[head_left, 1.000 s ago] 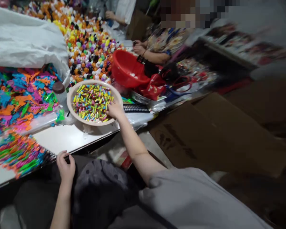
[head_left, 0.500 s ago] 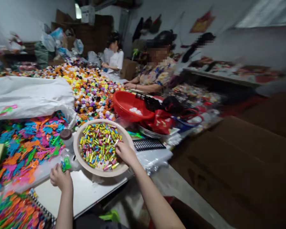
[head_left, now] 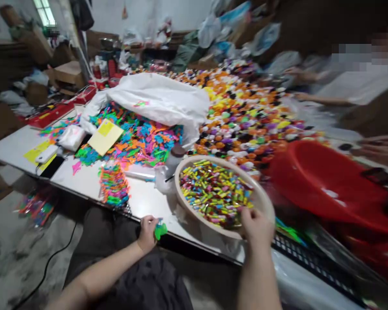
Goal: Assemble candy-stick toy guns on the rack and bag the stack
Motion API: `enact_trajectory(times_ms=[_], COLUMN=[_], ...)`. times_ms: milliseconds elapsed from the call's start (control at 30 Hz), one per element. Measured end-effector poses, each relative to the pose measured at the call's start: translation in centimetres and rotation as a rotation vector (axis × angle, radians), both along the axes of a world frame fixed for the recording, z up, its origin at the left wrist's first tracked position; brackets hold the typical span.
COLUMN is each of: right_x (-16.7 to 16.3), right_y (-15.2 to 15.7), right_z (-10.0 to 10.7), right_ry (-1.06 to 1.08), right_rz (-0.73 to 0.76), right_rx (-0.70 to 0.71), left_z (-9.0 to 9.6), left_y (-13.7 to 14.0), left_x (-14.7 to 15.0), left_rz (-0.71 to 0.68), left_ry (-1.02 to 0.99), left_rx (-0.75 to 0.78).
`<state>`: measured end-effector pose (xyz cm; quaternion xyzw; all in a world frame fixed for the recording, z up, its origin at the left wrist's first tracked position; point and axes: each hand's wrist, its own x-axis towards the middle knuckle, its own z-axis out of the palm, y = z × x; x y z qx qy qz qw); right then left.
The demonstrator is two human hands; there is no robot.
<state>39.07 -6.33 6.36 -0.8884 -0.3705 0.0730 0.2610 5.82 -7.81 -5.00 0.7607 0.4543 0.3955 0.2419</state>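
Note:
My left hand (head_left: 148, 232) pinches a small green plastic piece (head_left: 161, 231) at the table's front edge; motion blur hides its exact shape. My right hand (head_left: 256, 224) reaches over the near right side of a beige basin (head_left: 180, 196), its fingers closed at the edge of the contents. Whatever those fingers hold, if anything, cannot be made out. Inside the basin lie many small shiny cylinders (head_left: 213, 189), mostly yellow, with pink, blue and red. To the left, a stack of colourful plastic pieces (head_left: 114, 183) rests on the white table (head_left: 142, 196).
A brown-capped bottle (head_left: 174, 160) stands behind the basin. A white sack (head_left: 158, 92) spills colourful plastic shapes (head_left: 145, 140). Orange, white and black pieces (head_left: 242, 112) cover the far table. On the right are a red basin (head_left: 304, 172) and a co-worker's sleeve (head_left: 345, 82).
The view has swung left, bringing in the table's left end. My left hand still holds the green piece, now closer to the table's edge. My right hand has shifted to the basin's near right side.

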Motion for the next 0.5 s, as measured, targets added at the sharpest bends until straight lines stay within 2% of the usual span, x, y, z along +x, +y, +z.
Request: enact_trajectory(times_ms=[100, 133, 233, 333, 433, 500], right_x=[-1.0, -1.3, -1.7, -1.6, -1.3, -1.3], right_y=[-0.2, -0.2, -0.5, -1.0, -1.5, -1.6], right_z=[0.7, 0.9, 0.8, 0.1, -0.3, -0.2], right_ry=[-0.003, -0.004, -0.026, -0.058, -0.027, -0.038], right_rz=[0.031, 0.058, 0.08, 0.134, 0.218, 0.213], right_rx=[-0.016, -0.022, -0.056, -0.01, 0.076, 0.137], left_z=[1.8, 2.7, 5.0, 6.8, 8.5, 9.5], left_y=[-5.4, -6.6, -8.6, -9.3, -9.9, -10.4], left_x=[-3.7, -5.1, -9.3, -12.2, -13.2, -13.2], left_rz=[-0.222, -0.223, -0.001, 0.14, 0.222, 0.257], left_ry=[0.048, 0.031, -0.118, -0.266, -0.403, -0.497], left_rx=[-0.123, -0.179, -0.347, -0.479, -0.486, -0.455])
